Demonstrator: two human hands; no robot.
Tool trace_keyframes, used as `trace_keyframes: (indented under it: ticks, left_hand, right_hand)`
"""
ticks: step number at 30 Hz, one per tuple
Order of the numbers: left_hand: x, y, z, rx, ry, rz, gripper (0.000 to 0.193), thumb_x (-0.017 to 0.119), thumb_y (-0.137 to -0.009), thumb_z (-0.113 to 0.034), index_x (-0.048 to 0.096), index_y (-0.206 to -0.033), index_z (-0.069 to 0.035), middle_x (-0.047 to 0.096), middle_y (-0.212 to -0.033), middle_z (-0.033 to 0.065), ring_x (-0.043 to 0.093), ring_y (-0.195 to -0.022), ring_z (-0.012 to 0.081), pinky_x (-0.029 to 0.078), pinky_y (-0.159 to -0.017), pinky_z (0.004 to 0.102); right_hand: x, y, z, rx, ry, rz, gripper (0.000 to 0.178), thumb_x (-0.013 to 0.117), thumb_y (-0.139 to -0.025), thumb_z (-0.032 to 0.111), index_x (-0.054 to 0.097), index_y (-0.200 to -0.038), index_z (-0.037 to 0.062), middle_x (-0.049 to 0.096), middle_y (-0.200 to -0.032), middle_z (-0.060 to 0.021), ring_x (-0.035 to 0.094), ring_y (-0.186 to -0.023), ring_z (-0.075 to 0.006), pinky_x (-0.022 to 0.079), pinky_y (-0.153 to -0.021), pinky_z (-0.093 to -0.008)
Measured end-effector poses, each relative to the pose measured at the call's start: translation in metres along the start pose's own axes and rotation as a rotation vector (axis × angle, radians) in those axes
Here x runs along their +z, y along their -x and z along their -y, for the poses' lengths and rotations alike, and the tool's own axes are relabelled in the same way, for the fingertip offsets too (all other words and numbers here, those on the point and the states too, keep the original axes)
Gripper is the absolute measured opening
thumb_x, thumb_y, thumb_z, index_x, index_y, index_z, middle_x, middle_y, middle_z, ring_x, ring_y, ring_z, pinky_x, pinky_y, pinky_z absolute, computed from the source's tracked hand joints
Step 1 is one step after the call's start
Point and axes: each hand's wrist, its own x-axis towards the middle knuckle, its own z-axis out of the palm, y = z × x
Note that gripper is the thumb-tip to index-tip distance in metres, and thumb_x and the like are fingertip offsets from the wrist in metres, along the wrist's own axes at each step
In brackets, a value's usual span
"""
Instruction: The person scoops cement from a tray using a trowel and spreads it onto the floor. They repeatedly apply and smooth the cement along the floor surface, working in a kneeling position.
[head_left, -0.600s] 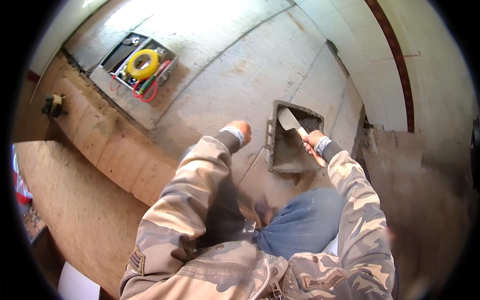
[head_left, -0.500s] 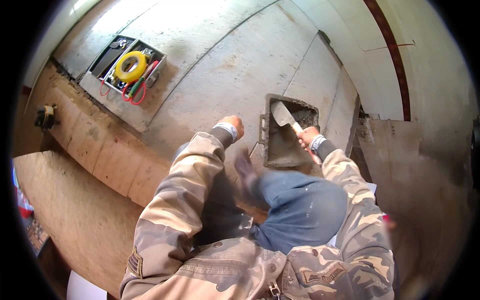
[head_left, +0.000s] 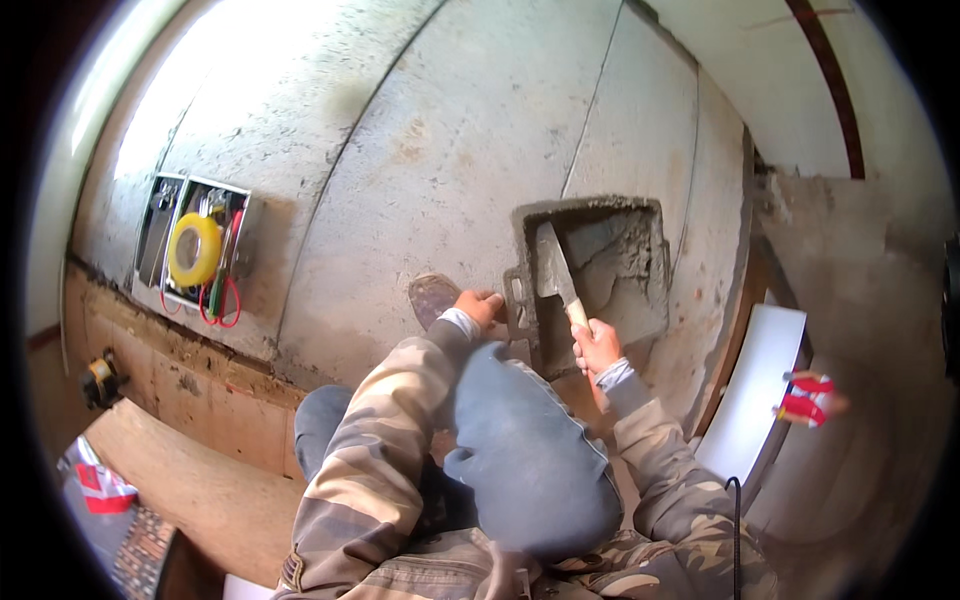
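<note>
My right hand (head_left: 597,347) is wrapped round the pale wooden handle of a trowel (head_left: 556,268). The trowel's flat metal blade lies inside a dark mortar tub (head_left: 662,285), near its left wall, over wet grey mortar (head_left: 600,280). My left hand (head_left: 481,308) is closed, its fingers curled beside the slotted grip on the tub's left side. Whether they touch that grip, or hold anything, I cannot make out. A dirty shoe (head_left: 433,297) shows just left of this hand.
At the left stands an open toolbox (head_left: 250,225) with a yellow tape roll (head_left: 194,250) and red-handled tools. A yellow-and-black tool (head_left: 101,381) sits on the lower wooden ledge. A white board (head_left: 757,380) lies at the right, beside red-and-white gloves (head_left: 806,398). Grey slabs (head_left: 430,150) extend ahead.
The view has shifted, and the toolbox now appears lower and farther left. My left hand has come closer to the tub's side grip. The trowel stays in my right hand, its blade still in the tub.
</note>
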Motion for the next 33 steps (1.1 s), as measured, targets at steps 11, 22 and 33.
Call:
trace_keyframes:
  ticks: [11,22,33]
  left_hand:
    - [-0.023,-0.029,-0.13,0.298,-0.56,-0.361,0.036,0.061,-0.089,-0.03,0.074,-0.1,0.001,0.07,-0.091,0.0295,0.071,-0.089,0.0433,0.056,-0.082,0.0459]
    - [-0.235,-0.059,-0.35,0.126,-0.766,-0.745,0.035,0.064,-0.087,-0.027,0.076,-0.11,-0.004,0.074,-0.103,0.0219,0.073,-0.095,0.034,0.058,-0.088,0.0409]
    - [-0.243,0.162,-0.221,0.7,-0.601,-0.837,0.034,0.06,-0.103,-0.028,0.068,-0.112,0.004,0.072,-0.104,0.0137,0.068,-0.089,0.0198,0.055,-0.079,0.032]
  right_hand:
    - [-0.011,-0.07,0.056,-0.093,0.052,-0.036,0.021,0.064,-0.099,0.023,0.055,-0.09,0.0056,0.052,-0.06,-0.0003,0.047,-0.045,-0.0093,0.037,-0.039,-0.0305]
    - [0.088,-0.186,0.268,-0.337,0.411,0.168,0.028,0.065,-0.098,0.031,0.061,-0.092,0.0035,0.065,-0.068,-0.012,0.062,-0.052,-0.0238,0.05,-0.049,-0.0404]
    - [0.026,-0.205,0.264,-0.706,1.383,-0.22,0.019,0.062,-0.096,0.021,0.056,-0.099,0.0035,0.067,-0.09,-0.0301,0.065,-0.085,-0.0513,0.052,-0.074,-0.0588]
